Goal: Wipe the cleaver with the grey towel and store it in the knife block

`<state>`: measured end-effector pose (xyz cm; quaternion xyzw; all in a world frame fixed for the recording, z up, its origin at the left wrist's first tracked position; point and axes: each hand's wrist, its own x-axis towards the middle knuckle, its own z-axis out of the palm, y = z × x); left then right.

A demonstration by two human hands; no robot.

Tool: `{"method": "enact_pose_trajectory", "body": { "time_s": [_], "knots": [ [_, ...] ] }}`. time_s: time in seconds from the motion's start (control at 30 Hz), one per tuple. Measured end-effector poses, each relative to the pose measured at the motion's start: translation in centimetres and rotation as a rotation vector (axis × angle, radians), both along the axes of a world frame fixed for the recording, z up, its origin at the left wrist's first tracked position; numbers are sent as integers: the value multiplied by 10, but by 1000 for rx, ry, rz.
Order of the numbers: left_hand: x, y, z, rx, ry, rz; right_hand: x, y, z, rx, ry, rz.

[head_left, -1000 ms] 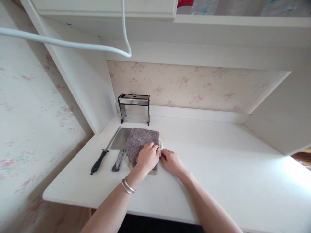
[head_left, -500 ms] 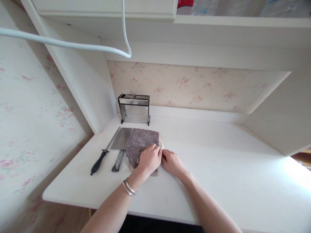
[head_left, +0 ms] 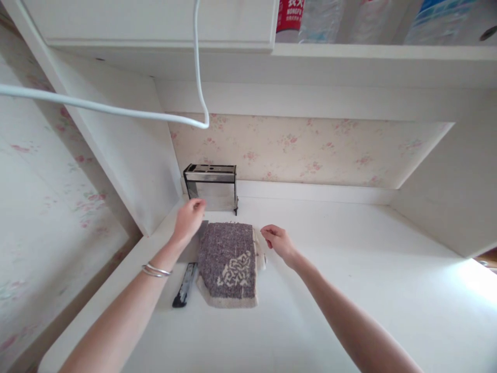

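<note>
A folded purple-grey towel [head_left: 229,248] with a cream pattern lies on the desk, its pale edge showing below and at the right. It partly covers a cleaver, whose worn handle [head_left: 185,285] sticks out at the left. My left hand [head_left: 189,218] is raised above the towel's upper left side, in front of the rack, fingers curled in and nothing visible in them. My right hand [head_left: 278,239] is just right of the towel's upper right corner, apart from it, fingers closed with nothing seen between them. The sharpening steel does not show; my left arm covers that area.
A black-and-clear knife rack [head_left: 212,176] stands at the back left of the white desk [head_left: 330,290]. A white cable [head_left: 155,115] hangs across the upper left. Bottles [head_left: 322,20] sit on the shelf above. Side panels bound the desk on both sides.
Both hands have come off the towel. My left hand has moved up and left toward the rack; my right has shifted slightly right. The cream pattern is uncovered. The view has tilted up.
</note>
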<state>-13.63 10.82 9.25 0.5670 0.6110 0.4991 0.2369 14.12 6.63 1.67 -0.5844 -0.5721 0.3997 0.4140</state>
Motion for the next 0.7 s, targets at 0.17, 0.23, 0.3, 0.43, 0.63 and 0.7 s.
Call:
{"method": "enact_pose_trajectory", "body": {
  "time_s": [0.17, 0.23, 0.3, 0.43, 0.63, 0.7],
  "knots": [
    [-48, 68, 17, -25, -189, 165, -29, 54, 27, -35, 76, 66],
    [-58, 85, 21, -25, -240, 176, -45, 72, 39, -37, 85, 71],
    [-63, 97, 24, -9, -278, 161, -60, 90, 51, -30, 96, 64],
    [-59, 106, 29, -5, -356, 83, -81, 119, 75, 6, 137, 43],
    [-44, 100, 33, -47, -456, -123, -98, 138, 97, 71, 212, 88],
    [-41, 94, 33, -31, -471, -161, -102, 137, 97, 93, 236, 106]
  ]
}}
